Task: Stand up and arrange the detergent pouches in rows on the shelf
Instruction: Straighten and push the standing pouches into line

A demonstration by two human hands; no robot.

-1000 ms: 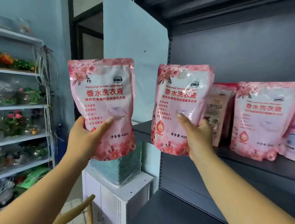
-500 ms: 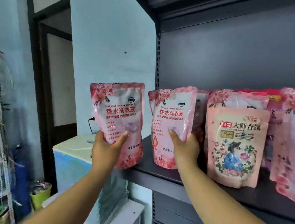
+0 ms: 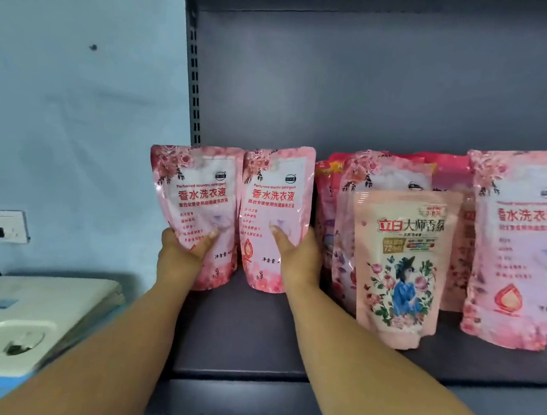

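Note:
Two pink rose-printed detergent pouches stand upright side by side at the left end of the dark grey shelf (image 3: 248, 343). My left hand (image 3: 183, 249) grips the left pouch (image 3: 198, 195) low down, thumb across its front. The right pouch (image 3: 275, 194) is held the same way by my right hand (image 3: 297, 261). Both pouch bottoms are down at the shelf board. To the right stand more pouches: a pale pink one with a figure in blue (image 3: 401, 269) in front, and a large pink one (image 3: 521, 246) at the far right.
The shelf's slotted upright (image 3: 193, 102) runs just left of the held pouches. Beyond it is a pale blue wall with a socket and plug (image 3: 8, 230). A white appliance (image 3: 28, 315) sits below left. Several pink pouches stand behind the front row.
Both hands have carried their pouches forward and right onto the shelf; the left pouch, earlier off the shelf's left edge, now stands on the board beside the right one.

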